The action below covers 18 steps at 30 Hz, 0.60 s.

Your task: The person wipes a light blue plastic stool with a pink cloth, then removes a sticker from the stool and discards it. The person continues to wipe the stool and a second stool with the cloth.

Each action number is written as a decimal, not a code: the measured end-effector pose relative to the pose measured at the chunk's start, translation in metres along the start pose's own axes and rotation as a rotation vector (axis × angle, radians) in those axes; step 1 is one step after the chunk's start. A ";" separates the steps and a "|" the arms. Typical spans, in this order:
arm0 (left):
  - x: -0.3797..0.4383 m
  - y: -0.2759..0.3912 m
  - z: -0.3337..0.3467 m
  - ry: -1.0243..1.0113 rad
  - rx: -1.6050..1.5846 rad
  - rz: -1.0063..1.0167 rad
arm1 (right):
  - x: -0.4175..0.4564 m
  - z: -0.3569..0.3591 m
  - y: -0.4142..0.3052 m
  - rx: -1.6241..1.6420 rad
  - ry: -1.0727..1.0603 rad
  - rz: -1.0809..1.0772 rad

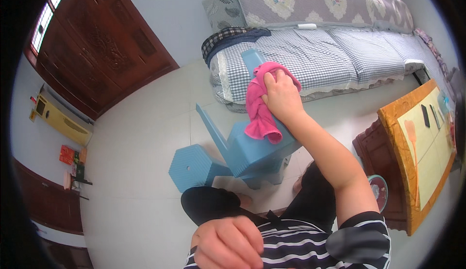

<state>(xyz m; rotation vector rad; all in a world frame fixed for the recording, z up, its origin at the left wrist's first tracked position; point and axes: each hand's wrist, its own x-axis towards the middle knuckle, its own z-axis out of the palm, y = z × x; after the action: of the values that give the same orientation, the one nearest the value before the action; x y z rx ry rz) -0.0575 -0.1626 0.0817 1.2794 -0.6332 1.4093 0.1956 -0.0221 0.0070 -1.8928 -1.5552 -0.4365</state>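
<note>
My right hand (284, 94) grips a bunched pink cloth (260, 112), which lies against the upper part of a light blue plastic stool (247, 149). The stool is tipped on its side, its ribbed seat edge facing left and its legs sticking outward; part of it is hidden by the cloth and my hand. Just left of it, a second blue plastic stool (189, 167) with a ribbed top and a small centre hole is on the floor. My left hand (229, 243) is near my body at the bottom, its fingers curled, and nothing shows in it.
Beyond the stools stands a sofa with a checked cover (309, 57). A low table (404, 167) at the right bears an orange fly swatter (413, 138). Beside it is a waste bin (380, 194). Carved wooden doors (98, 43) are at the upper left.
</note>
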 end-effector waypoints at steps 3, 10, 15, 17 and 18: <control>0.017 0.000 0.001 -0.223 -0.135 -0.043 | 0.002 -0.002 -0.001 0.032 0.009 0.008; 0.011 -0.006 0.001 -0.289 -0.239 -0.041 | 0.001 0.002 0.003 0.030 0.022 -0.009; 0.009 -0.004 -0.001 -0.384 -0.176 0.055 | 0.000 0.002 0.002 0.027 0.010 -0.002; 0.009 -0.004 0.000 -0.414 -0.189 0.058 | 0.000 0.001 0.002 0.017 0.004 0.006; 0.010 -0.002 0.000 -0.454 -0.186 0.057 | 0.001 0.003 -0.001 0.015 0.032 -0.015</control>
<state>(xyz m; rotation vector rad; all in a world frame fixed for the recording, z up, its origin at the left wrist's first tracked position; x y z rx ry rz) -0.0542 -0.1589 0.0910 1.4485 -1.0872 1.0770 0.1948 -0.0191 0.0059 -1.8550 -1.5485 -0.4577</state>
